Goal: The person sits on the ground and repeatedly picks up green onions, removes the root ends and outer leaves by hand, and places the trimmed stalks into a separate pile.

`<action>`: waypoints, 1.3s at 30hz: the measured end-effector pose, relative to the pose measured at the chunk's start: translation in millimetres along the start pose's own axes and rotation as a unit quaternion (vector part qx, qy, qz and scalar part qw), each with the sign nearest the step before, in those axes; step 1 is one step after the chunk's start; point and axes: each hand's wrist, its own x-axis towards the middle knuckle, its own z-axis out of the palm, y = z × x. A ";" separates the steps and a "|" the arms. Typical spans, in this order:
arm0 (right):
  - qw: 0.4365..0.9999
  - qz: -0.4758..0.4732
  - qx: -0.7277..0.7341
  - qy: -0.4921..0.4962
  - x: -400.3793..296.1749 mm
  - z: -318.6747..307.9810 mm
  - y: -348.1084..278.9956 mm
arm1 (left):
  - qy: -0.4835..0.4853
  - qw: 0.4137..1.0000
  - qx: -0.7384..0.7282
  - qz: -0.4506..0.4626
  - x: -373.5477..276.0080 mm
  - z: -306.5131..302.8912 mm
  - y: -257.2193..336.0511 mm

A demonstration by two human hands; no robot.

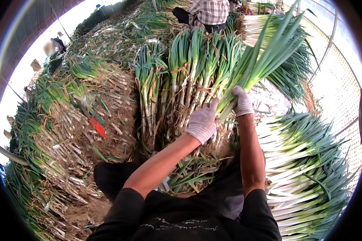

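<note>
My right hand (243,101), in a striped knit glove, grips several long green onions (259,67) where the white stalks turn to leaf. Their green leaves fan up and to the right. My left hand (202,122), gloved alike, holds the lower stalks close by; its fingertips are partly hidden behind them. Just beyond my hands, untrimmed green onions (194,63) lean upright in bunches, with roots and dry brown leaves on them. A tool with a red handle (97,127) lies on the root-covered pile (117,120) to the left.
To my right lies a stack of clean white-stalked green onions (292,171), with another stack (253,30) farther back. Loose leaves (193,174) litter the ground between my legs. A person in a plaid shirt (209,13) sits ahead. Mesh netting (341,81) lines the right side.
</note>
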 end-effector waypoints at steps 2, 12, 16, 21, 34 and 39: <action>0.999 0.029 0.007 -0.021 -12.5 11.6 -3.7 | 0.022 0.999 -0.028 -0.001 10.8 8.2 -5.8; 0.991 0.109 -0.055 -0.052 -15.4 10.0 -6.6 | -0.062 0.839 -0.540 -0.029 -6.4 15.6 -43.5; 0.987 0.151 0.005 -0.060 -16.3 8.2 7.8 | -0.101 0.780 -0.617 -0.036 -12.2 17.1 -52.1; 0.985 0.171 0.001 -0.030 -27.4 22.4 8.9 | -0.068 0.828 -0.552 -0.065 4.1 29.5 -62.1; 0.990 0.135 -0.034 0.009 -50.1 45.7 13.1 | 0.039 0.905 -0.419 -0.066 6.1 12.3 -47.5; 0.988 0.110 -0.102 0.041 -48.8 46.5 16.3 | 0.124 0.959 -0.254 0.011 -11.7 9.7 -37.7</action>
